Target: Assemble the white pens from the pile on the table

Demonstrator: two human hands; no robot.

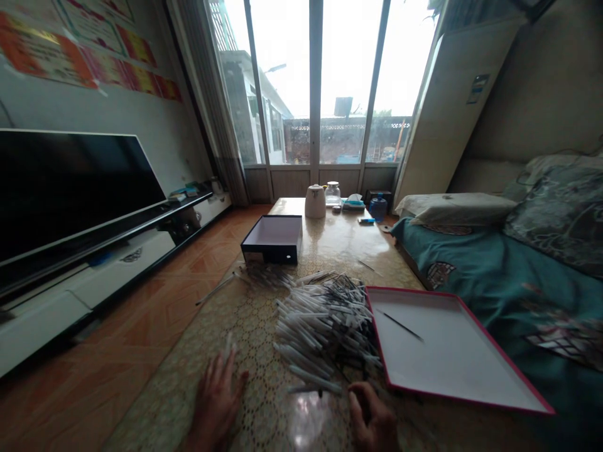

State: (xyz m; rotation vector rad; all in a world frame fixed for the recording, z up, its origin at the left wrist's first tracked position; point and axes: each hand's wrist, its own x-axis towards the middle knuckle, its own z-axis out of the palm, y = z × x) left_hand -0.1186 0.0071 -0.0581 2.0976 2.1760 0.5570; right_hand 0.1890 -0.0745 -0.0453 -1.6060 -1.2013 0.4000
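Observation:
A large heap of thin white and black sticks (pixel 315 323) lies on the patterned table (pixel 249 326). To the left of the heap, my left hand (pixel 220 392) is over the table with its fingers spread; a small pale piece (pixel 228 341) shows at its fingertips. My right hand (pixel 370 414) is curled at the near edge of the heap, its fingers closed, and what they hold, if anything, is hidden. One dark stick (pixel 400 325) lies in the shallow white tray with a red rim (pixel 456 292), right of the heap.
Beyond the heap stands an open dark box (pixel 271 254). Farther back are a kettle (pixel 315 202), a glass jar (pixel 332 194) and a tissue pack (pixel 353 202). A bed or sofa with a green cover (pixel 471 270) borders the table's right side.

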